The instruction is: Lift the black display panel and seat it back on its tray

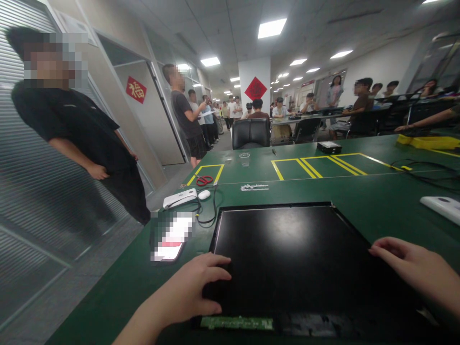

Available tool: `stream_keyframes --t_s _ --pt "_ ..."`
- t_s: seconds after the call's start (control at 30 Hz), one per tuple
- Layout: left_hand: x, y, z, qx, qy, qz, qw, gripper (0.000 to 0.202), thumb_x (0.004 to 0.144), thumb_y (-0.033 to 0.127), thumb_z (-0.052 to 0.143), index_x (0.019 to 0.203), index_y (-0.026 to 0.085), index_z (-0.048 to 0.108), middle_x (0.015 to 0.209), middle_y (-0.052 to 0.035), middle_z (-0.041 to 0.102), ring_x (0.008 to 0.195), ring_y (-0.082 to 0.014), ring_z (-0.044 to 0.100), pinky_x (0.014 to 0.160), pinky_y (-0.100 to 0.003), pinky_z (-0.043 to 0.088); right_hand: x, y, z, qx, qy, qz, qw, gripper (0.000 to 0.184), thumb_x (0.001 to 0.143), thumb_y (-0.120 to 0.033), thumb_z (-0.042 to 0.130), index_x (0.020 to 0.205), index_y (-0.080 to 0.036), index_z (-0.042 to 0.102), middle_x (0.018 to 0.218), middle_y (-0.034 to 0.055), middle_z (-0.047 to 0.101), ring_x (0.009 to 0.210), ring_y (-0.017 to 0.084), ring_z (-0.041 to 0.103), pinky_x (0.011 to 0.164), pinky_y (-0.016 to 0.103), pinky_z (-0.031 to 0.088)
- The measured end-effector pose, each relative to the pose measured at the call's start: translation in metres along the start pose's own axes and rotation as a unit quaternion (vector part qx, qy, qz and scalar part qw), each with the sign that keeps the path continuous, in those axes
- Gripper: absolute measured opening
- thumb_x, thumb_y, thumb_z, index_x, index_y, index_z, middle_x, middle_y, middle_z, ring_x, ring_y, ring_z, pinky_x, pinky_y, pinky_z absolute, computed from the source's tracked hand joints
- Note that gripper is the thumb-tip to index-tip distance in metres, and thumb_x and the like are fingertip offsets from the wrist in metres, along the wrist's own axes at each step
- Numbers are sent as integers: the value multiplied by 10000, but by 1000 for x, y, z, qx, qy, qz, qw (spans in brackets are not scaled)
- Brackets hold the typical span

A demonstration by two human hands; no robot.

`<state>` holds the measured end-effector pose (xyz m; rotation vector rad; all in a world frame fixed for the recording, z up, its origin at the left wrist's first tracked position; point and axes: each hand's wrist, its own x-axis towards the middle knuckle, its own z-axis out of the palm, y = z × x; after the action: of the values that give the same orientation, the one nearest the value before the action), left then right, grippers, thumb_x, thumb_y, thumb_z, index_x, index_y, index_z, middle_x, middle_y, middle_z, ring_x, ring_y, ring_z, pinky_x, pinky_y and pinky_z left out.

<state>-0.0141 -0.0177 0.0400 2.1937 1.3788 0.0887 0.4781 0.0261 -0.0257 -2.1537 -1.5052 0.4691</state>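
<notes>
A large flat black panel (298,254) lies on the green table (316,189) right in front of me. A green circuit strip (237,323) shows along its near edge. My left hand (192,290) rests on the panel's near left corner, fingers curled over its edge. My right hand (419,268) lies on the panel's right edge with fingers stretched out flat towards the left. Neither hand lifts the panel.
A phone (170,237) lies left of the panel. Behind it are a white device (179,197), a white mouse (204,194), cables and red scissors (204,180). A plastic cup (245,159) and small black box (328,147) stand further back. People stand at left; others sit behind.
</notes>
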Motion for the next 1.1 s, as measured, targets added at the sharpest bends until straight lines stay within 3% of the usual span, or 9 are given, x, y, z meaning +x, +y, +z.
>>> stream_keyframes --t_s 0.23,0.9,1.1 --pt "-5 0 1 -7 -22 10 1000 624 650 106 815 1212 372 767 1539 -42 595 1362 -312 581 1130 -442 460 -1 -1 0 1 -2 8 1000 487 563 -722 488 692 -330 747 765 38 805 771 349 747 703 446 542" --pt "-4 -2 4 19 -17 35 999 675 641 120 744 1270 364 744 1525 -45 614 1326 -326 624 1113 -441 489 -3 -4 0 -5 4 15 1000 470 572 -705 481 679 -331 745 768 43 805 773 349 746 707 452 544" --pt "-3 -1 4 25 -14 38 999 659 646 134 751 1256 384 747 1502 -37 636 1306 -327 639 1095 -452 505 1 6 3 -6 15 -19 1000 445 626 -691 492 684 -329 743 751 41 797 730 334 740 650 428 540"
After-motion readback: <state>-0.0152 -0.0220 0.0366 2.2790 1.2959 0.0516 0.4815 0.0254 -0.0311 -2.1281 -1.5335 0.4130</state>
